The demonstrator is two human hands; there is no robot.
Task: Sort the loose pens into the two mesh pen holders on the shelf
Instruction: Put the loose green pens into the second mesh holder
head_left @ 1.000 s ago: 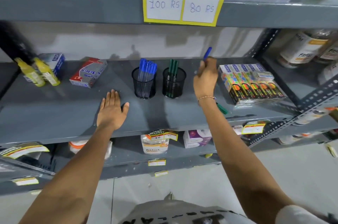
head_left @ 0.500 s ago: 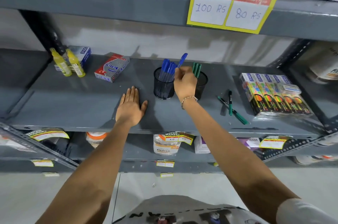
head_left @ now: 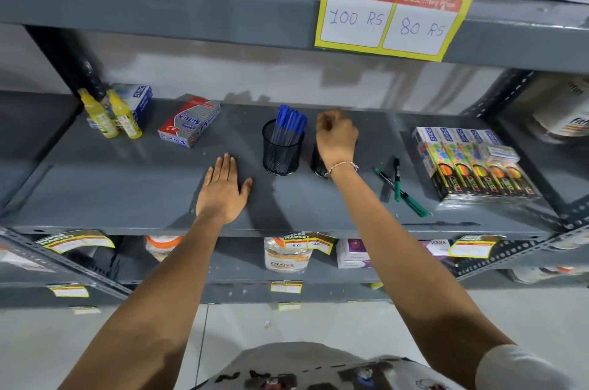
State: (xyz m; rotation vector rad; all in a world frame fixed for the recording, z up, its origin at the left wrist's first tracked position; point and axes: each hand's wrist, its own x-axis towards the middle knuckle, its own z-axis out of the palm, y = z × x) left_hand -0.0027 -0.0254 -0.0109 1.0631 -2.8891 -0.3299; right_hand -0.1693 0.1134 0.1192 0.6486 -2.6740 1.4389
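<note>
Two black mesh pen holders stand mid-shelf. The left holder (head_left: 282, 150) is filled with several blue pens (head_left: 289, 122). The right holder (head_left: 318, 164) is mostly hidden behind my right hand (head_left: 336, 138), and its contents do not show. That hand hovers over it with fingers curled and no pen visible in it. My left hand (head_left: 223, 189) lies flat on the grey shelf (head_left: 127, 185), palm down, left of the holders. Two loose green pens (head_left: 398, 185) lie crossed on the shelf to the right of my right wrist.
At the back left stand two yellow bottles (head_left: 110, 117), a blue box (head_left: 140, 97) and a red-and-silver box (head_left: 189, 122). Colourful pencil packs (head_left: 471, 163) lie at the right. A price sign (head_left: 392, 1) hangs from the upper shelf. Goods fill the lower shelf.
My right hand carried a blue pen leftwards to the left holder and let it go there. It now sits empty over the right holder. My left hand stayed flat.
</note>
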